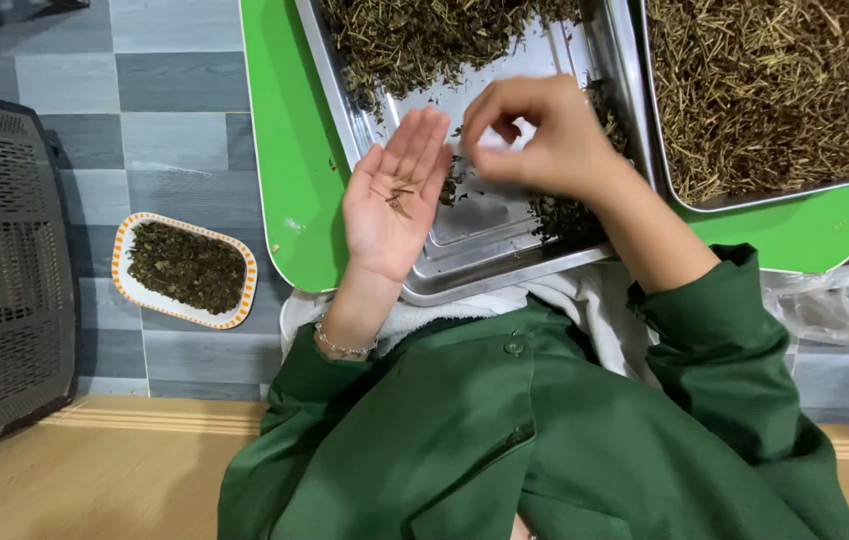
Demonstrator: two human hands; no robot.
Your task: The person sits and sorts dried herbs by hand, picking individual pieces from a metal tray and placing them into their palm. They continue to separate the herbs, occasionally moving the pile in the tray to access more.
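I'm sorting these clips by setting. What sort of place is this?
Probably a small workshop for hand-sorting dried tea or herbs: steel trays of dried leaves and stems on a green table, with the left hand holding picked bits.

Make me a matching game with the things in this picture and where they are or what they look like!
Things:
1. left hand
2. right hand
3. small oval dish
4. right steel tray

States:
A. on the tiled floor, full of dark leaves
B. palm up, a few thin stems on it
C. filled with pale dry stems
D. fingers pinched together over the middle tray

Pairs: 1-B, 2-D, 3-A, 4-C
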